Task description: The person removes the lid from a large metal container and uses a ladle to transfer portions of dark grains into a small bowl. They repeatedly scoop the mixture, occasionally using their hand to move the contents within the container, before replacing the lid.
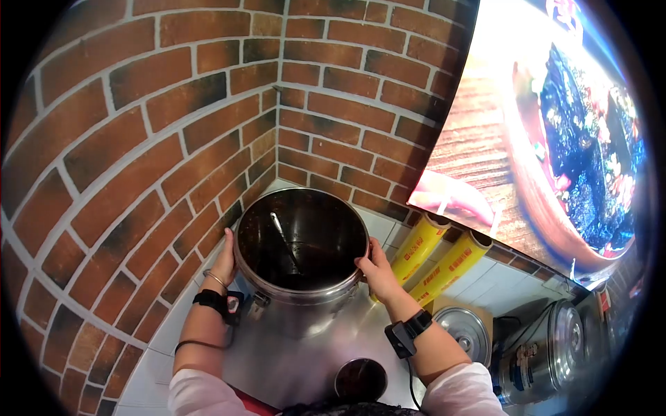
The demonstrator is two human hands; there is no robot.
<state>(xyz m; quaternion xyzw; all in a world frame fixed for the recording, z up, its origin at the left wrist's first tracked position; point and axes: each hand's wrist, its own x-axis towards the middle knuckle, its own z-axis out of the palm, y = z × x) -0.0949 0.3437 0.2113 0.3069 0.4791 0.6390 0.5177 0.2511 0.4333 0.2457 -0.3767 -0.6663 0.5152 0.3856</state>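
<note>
A large steel pot (322,290) stands in the corner on a metal surface (291,360). Dark contents and a metal ladle (284,241) show inside it. My left hand (225,261) is pressed against the pot's left side, its fingers partly hidden behind the rim. On the right side, my right hand (378,267) grips the pot near the rim, thumb toward the edge. A small round container (361,379) with dark contents sits nearer to me, below the pot.
Two yellow rolls (416,249) lean right of the pot. A round metal lid (463,333) and a steel canister (541,353) are at the lower right. Brick walls (208,104) meet behind the pot. A bright food picture panel (541,139) hangs at the upper right.
</note>
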